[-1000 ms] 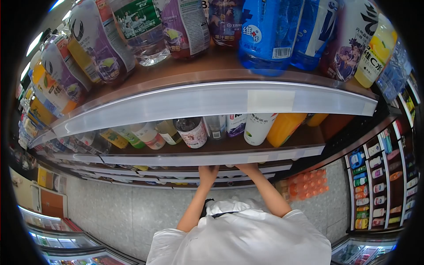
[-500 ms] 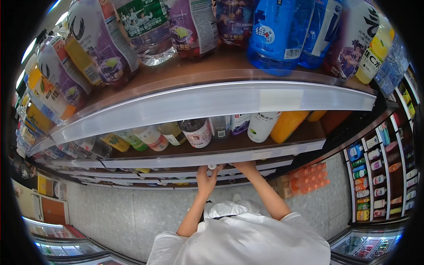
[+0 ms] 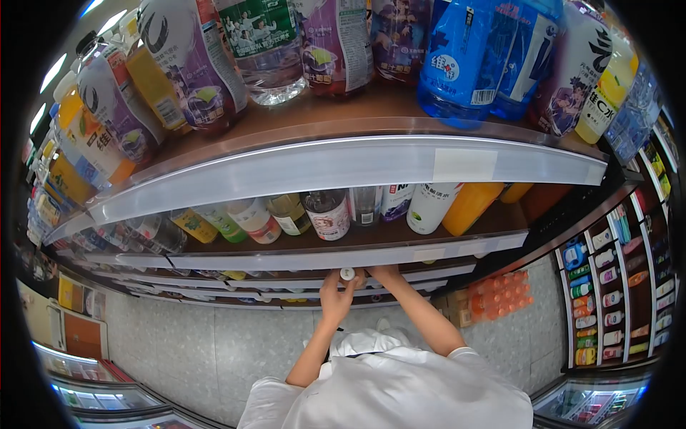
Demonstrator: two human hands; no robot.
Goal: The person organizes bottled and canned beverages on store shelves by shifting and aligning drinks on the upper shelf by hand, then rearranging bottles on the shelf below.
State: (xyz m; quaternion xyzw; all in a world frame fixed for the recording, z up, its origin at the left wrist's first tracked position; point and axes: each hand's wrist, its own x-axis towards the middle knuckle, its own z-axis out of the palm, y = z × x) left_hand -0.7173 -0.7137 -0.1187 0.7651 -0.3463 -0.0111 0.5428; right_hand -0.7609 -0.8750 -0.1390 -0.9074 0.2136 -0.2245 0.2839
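Observation:
My left hand (image 3: pixel 336 288) is closed around a bottle whose round white cap (image 3: pixel 347 274) faces up at me. Most of that bottle's body is hidden below the cap and behind my fingers. Close by on the right, my right hand (image 3: pixel 384 274) reaches in at the edge of a lower shelf. The shelf lip (image 3: pixel 400 257) covers its fingers, so what they hold, if anything, does not show. Just above both hands, a shelf carries a bottle with a pink-and-white label (image 3: pixel 328 218), a white bottle (image 3: pixel 431 209) and an orange bottle (image 3: pixel 469 208).
Large drink bottles, including a blue one (image 3: pixel 461 68), fill the top shelf behind a wide price rail (image 3: pixel 343 161). On the floor to the right sits a pack of orange bottles (image 3: pixel 498 297) beside a cardboard box (image 3: pixel 454 309). Another stocked rack (image 3: pixel 614 286) stands farther right.
The white cap in my left hand shows more fully, farther out from the shelf lip. My right hand has shifted slightly left, and the view has tilted a little.

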